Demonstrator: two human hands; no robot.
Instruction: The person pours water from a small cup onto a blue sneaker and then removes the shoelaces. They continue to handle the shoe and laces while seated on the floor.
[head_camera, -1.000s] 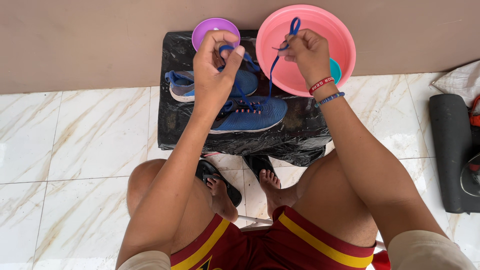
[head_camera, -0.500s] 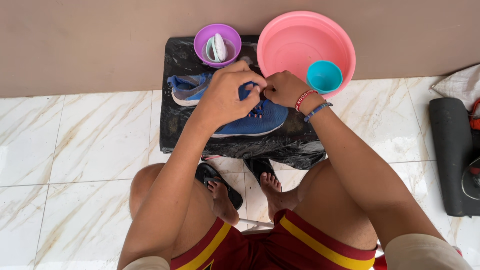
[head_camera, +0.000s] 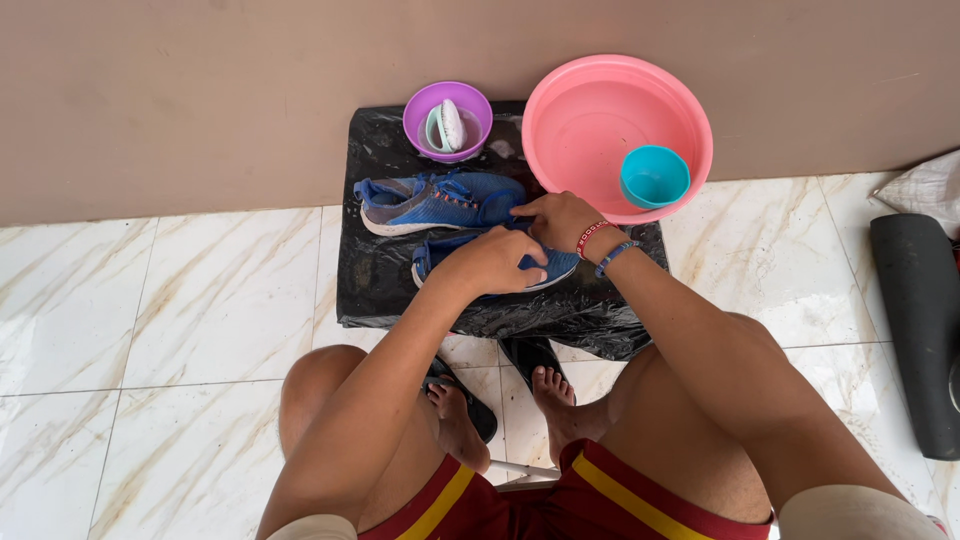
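Two blue sneakers lie on a black plastic sheet (head_camera: 380, 280). The far sneaker (head_camera: 430, 200) lies free at the left. The near sneaker (head_camera: 560, 268) is mostly covered by both hands. My left hand (head_camera: 495, 265) presses down on its middle, fingers curled over it. My right hand (head_camera: 555, 218), with bead bracelets on the wrist, rests on its upper edge, fingertips at the lacing. Whether a lace is pinched is hidden.
A purple bowl (head_camera: 420, 118) with a scrub brush (head_camera: 452, 125) stands at the back of the sheet. A pink basin (head_camera: 580, 120) with a teal cup (head_camera: 652, 178) sits right of it. A wall runs behind. A dark rolled object (head_camera: 915, 320) lies at right on the marble tiles.
Both hands came down from holding a blue lace up over the basin and bowl. They now rest on the near sneaker, and the bowl with its brush is uncovered.
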